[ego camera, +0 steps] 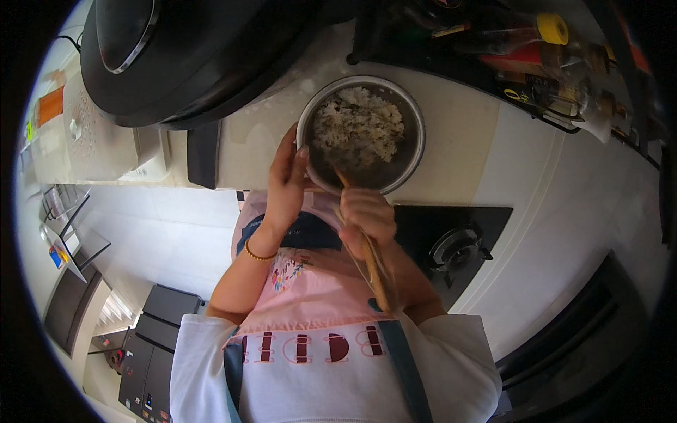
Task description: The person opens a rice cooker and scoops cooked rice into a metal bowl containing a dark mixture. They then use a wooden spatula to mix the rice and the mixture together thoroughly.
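Note:
A round metal bowl point(418, 153) holds a clump of pale, rice-like food point(359, 121) flecked with darker bits. My left hand point(288, 169) grips the bowl's left rim, thumb at the top edge and fingers along the outer wall. My right hand point(368, 217) is closed around the handle of a wooden utensil point(373, 264), which slants down into the near side of the bowl. The utensil's tip is hard to make out against the food and the bowl. Its handle end reaches back over the pink apron point(317, 280).
A large black appliance point(195, 63) stands on the pale counter point(254, 132) at the upper left. Bottles, one with a yellow cap point(552, 29), fill a dark rack at the upper right. A black gas hob point(412, 227) lies right of my right hand.

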Action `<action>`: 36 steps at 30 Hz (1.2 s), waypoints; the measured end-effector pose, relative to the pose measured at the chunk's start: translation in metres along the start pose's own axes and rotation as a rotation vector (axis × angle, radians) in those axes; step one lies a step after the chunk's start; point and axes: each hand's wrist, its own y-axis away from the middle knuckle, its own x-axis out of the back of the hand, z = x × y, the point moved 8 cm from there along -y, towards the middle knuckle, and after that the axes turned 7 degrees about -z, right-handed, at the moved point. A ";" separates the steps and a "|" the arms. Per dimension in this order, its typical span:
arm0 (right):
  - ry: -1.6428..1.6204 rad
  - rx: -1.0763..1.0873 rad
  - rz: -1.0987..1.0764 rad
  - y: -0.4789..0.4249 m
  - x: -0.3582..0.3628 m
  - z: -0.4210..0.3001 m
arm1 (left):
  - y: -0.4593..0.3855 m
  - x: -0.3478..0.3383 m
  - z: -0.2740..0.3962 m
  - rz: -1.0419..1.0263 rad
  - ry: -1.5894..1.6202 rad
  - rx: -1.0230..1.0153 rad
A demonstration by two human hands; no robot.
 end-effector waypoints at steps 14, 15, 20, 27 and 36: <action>0.176 0.108 0.133 -0.003 0.052 0.028 | -0.001 -0.005 0.000 -0.032 -0.006 0.008; 0.264 0.072 0.109 -0.002 0.037 0.032 | -0.001 -0.004 -0.002 -0.030 -0.002 0.008; 0.193 -0.016 -0.045 -0.002 0.011 0.014 | -0.001 -0.001 -0.002 0.006 -0.041 -0.007; 0.040 0.124 0.073 -0.003 0.005 0.003 | -0.001 -0.004 0.000 -0.025 -0.002 0.008; 0.051 0.129 0.200 -0.021 0.076 -0.019 | 0.000 -0.007 0.000 -0.040 0.044 -0.005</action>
